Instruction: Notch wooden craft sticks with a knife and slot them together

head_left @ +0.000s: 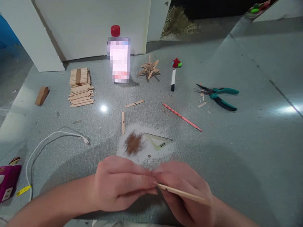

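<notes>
Near the front edge of the table, my two hands meet at the fingertips. A wooden craft stick [181, 193] slants down to the right from the meeting point, across the front of my right hand [188, 191]. My left hand [125, 183] is closed, its fingertips pressed at the stick's left end. The fingers of my right hand are curled round the stick, and its far left tip is hidden between the hands. Just beyond them lie a patch of white powder [125, 155] with brown dust [133, 143] and a clear set square [160, 142].
Marked craft sticks [123, 122] lie past the powder. Farther off are stick bundles [81, 95], a lit phone [121, 59], a stick star [150, 69], a marker [173, 79], a red pencil [182, 117] and pliers [218, 95]. A white cable [42, 141] curves at left.
</notes>
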Available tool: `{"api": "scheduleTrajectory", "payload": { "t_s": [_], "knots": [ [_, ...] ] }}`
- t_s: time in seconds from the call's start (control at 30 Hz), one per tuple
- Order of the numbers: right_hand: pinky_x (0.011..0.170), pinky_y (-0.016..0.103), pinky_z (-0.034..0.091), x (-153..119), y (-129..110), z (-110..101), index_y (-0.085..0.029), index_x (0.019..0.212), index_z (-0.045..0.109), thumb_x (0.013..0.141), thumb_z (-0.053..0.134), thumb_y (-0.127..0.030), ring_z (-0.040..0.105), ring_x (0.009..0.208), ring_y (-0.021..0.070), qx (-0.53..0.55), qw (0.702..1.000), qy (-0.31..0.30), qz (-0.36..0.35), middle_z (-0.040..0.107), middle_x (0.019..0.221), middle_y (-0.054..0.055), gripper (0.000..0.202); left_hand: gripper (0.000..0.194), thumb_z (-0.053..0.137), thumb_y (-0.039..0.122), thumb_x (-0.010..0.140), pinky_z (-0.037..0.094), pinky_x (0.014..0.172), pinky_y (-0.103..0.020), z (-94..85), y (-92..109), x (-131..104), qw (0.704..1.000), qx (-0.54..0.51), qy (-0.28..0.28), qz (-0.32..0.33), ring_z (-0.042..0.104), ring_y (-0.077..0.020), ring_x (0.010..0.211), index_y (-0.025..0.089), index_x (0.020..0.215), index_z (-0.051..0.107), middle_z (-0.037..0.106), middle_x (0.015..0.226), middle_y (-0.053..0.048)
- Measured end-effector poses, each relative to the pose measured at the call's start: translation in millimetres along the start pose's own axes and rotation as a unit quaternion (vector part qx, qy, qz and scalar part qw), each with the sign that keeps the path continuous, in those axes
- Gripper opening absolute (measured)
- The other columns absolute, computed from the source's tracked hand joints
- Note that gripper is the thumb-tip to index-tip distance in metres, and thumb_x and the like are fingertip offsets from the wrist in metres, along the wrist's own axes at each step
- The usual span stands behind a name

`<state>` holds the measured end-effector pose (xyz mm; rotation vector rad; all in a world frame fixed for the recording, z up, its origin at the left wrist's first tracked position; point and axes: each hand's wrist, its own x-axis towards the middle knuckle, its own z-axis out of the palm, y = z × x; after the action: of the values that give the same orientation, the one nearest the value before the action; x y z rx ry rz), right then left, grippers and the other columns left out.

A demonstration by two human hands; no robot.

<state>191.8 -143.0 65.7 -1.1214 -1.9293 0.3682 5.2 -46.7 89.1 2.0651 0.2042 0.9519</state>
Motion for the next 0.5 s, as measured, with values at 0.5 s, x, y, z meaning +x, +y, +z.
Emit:
{"api": "scheduleTrajectory", "payload": {
  "t_s": [0.5],
  "knots": [
    [0.059,0.027,0.050,2,8,-7,-0.021,0.113,0.059,0.105,0.038,-0.021,0.063,0.062,0.0130,0.062,0.998,0.032,-0.005,0.071,0.079,0.001,0.023,0.008,0.070,0.010,0.087,0.058,0.060,-0.012,9.0,12,3,0.884,-0.321,0.025,-0.340,0.075,-0.0112,0.063,0.011,0.093,0.076,0.076,0.078,-0.007]
  ]
}}
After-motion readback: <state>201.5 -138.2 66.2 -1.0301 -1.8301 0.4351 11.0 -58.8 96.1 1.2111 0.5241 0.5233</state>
